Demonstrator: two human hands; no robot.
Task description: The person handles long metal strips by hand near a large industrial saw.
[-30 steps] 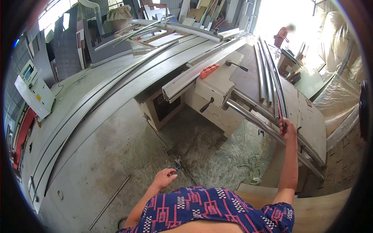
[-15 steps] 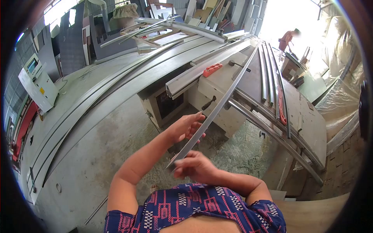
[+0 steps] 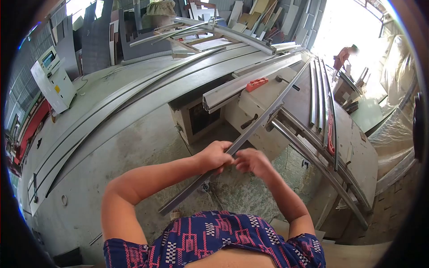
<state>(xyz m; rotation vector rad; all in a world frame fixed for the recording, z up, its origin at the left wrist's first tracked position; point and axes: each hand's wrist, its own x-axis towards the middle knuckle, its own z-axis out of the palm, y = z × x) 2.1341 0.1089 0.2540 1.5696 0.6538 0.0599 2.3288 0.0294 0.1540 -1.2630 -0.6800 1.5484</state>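
Now both hands (image 3: 234, 158) together mid-strip (image 3: 259, 123), strip end drawn lower

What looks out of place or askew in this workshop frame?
Little stands out. The long metal strip sits diagonally, its near end overhanging the floor, but both the left hand and right hand grip it. A thin rod lies loose on the concrete floor.

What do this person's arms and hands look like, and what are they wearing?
Both arms are bare from the short sleeves down. The left hand and right hand wear no gloves, and I see no rings or watch. The shirt is dark blue with a red and white geometric pattern of checks and angular lines.
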